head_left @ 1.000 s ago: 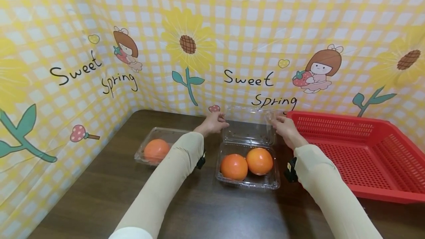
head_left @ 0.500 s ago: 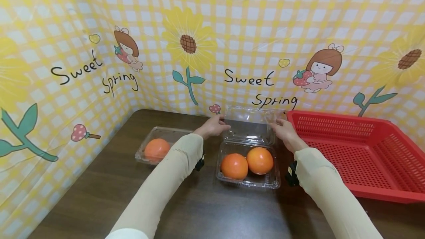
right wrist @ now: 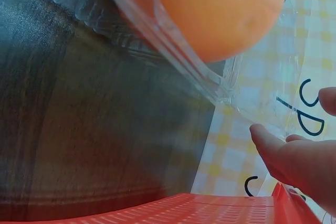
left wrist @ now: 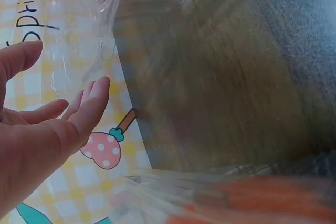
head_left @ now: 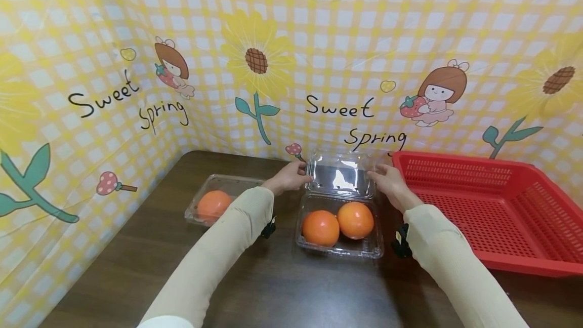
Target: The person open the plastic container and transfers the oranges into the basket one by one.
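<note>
A clear plastic clamshell box [head_left: 339,254] stands mid-table with its hinged lid [head_left: 339,178] raised at the back. Two oranges, one at the left [head_left: 321,228] and one at the right [head_left: 356,220], lie in its base. My left hand [head_left: 288,176] is at the lid's left edge; in the left wrist view its fingers [left wrist: 94,103] reach out fairly straight, thumb apart. On the other side, my right hand [head_left: 392,186] touches the lid's right edge with extended fingertips. The right wrist view shows those fingers [right wrist: 268,142] beside the clear plastic, an orange close by.
Behind my left forearm sits a second clear box [head_left: 246,182], partly hidden, holding an orange [head_left: 214,205]. A red perforated basket [head_left: 464,162] stands at the right, close to my right arm. Yellow checked cloth [head_left: 291,65] hangs along the dark wooden table's [head_left: 150,247] back edge.
The lid has tilted a little forward, its upper edge now lower and glossier. Both hands have come slightly down along its sides. The oranges and the base stay in place.
</note>
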